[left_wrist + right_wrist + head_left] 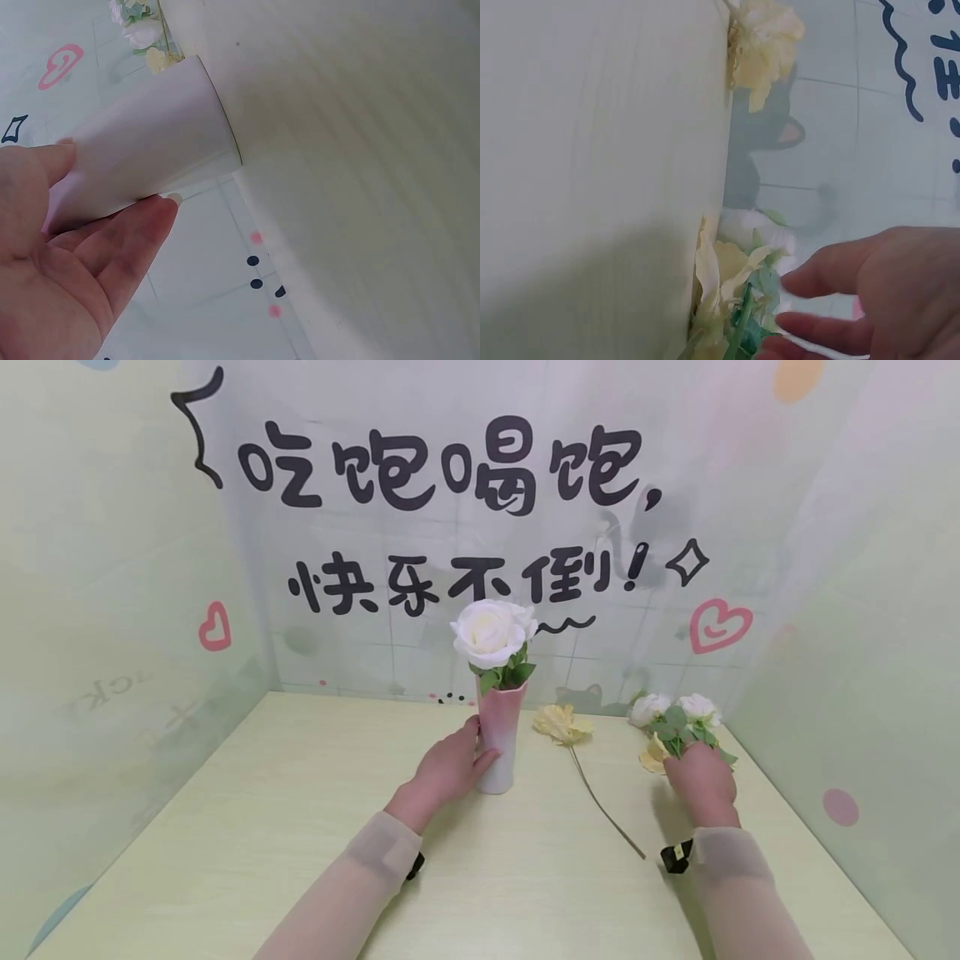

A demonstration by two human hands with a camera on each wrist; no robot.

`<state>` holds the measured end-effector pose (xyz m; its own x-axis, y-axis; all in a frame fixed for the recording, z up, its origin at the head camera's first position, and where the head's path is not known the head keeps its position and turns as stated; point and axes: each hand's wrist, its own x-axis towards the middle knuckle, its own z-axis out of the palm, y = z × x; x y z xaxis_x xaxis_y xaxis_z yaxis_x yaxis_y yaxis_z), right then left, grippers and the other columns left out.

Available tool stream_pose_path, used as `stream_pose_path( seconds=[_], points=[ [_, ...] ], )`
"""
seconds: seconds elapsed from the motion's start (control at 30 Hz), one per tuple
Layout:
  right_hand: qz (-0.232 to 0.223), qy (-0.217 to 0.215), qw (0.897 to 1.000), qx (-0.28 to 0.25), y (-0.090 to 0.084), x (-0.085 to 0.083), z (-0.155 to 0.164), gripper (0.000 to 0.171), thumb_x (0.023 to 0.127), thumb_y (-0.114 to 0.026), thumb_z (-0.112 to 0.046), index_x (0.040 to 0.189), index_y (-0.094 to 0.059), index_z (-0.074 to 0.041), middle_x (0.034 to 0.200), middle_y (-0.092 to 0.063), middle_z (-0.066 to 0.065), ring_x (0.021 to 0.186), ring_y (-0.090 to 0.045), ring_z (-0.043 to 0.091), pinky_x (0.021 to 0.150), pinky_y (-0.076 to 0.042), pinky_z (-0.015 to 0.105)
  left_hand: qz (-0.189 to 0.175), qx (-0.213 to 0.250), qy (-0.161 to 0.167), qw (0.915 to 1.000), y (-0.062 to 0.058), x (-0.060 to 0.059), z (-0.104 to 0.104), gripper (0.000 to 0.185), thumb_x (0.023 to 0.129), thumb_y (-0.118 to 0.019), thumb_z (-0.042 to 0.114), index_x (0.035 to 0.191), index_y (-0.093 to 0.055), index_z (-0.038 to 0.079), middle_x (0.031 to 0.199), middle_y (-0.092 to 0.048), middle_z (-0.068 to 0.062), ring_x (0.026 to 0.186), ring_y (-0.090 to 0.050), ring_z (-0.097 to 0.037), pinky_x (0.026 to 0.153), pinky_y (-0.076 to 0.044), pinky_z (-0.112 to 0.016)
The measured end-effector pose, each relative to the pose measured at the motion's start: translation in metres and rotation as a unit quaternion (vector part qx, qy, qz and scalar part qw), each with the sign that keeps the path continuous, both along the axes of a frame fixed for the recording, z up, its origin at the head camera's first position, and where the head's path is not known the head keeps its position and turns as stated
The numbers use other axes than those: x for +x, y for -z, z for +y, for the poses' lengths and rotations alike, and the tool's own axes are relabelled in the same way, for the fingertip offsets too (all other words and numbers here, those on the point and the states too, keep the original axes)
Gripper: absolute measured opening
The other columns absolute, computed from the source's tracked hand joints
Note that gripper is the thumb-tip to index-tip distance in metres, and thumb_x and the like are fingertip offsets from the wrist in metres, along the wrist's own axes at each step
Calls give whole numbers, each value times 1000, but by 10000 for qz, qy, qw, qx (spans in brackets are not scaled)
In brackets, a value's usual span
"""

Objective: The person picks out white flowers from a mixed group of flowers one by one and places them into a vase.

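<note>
Pink vase (498,745) with a white rose (492,632) is gripped by the left hand (448,768); right hand (701,781), fingers loose, touches the flower bunch (678,727).

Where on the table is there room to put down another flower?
The table is bare left of the vase and left hand, and in front between both sleeves. It is crowded at the far right: the yellow flower, flower bunch and right hand.
</note>
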<state>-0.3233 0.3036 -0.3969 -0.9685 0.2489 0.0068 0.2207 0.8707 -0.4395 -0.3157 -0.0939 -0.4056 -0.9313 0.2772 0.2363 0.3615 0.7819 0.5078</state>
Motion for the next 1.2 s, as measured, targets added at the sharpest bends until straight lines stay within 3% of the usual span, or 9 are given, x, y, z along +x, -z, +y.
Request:
stream_pose_path(
  seconds=[0.1,0.2,0.4,0.7,1.2],
  points=[
    [-269,228,9994,42,0,1,3,30,102,-53,-23,97,-64,5,102,-65,30,85,-62,37,62,-55,45,12,0,0,10000,1,0,0,64,112,-65,36,157,-45,-6,155,-64,-23,130,-72,-39,104,-61,-54],
    [-509,279,9983,93,3,1,5,33,101,-52,-21,99,-66,9,107,-66,34,87,-62,38,65,-57,48,20,11,3,10000,1,1,-1,65,112,-65,36,157,-45,-6,155,-64,-24,131,-72,-40,105,-61,-55],
    [-927,162,9955,118,3,-1,5,28,101,-51,-16,97,-66,7,98,-66,28,79,-59,32,68,-54,45,58,30,31,10000,1,1,-1,65,112,-65,36,157,-44,-7,155,-64,-24,131,-72,-40,105,-61,-55],
    [-919,291,9952,162,0,-2,1,38,107,-45,-18,115,-63,15,108,-66,34,84,-62,35,69,-58,48,100,54,65,9999,1,1,-1,64,113,-65,34,157,-45,-7,153,-65,-25,128,-73,-41,103,-62,-55],
    [-344,23,9994,-16,-15,3,-9,22,100,-52,-15,80,-57,-8,92,-67,20,76,-60,30,59,-51,42,90,39,51,9999,1,1,0,65,113,-64,35,158,-44,-7,155,-63,-25,129,-73,-41,103,-62,-55]
  ],
)
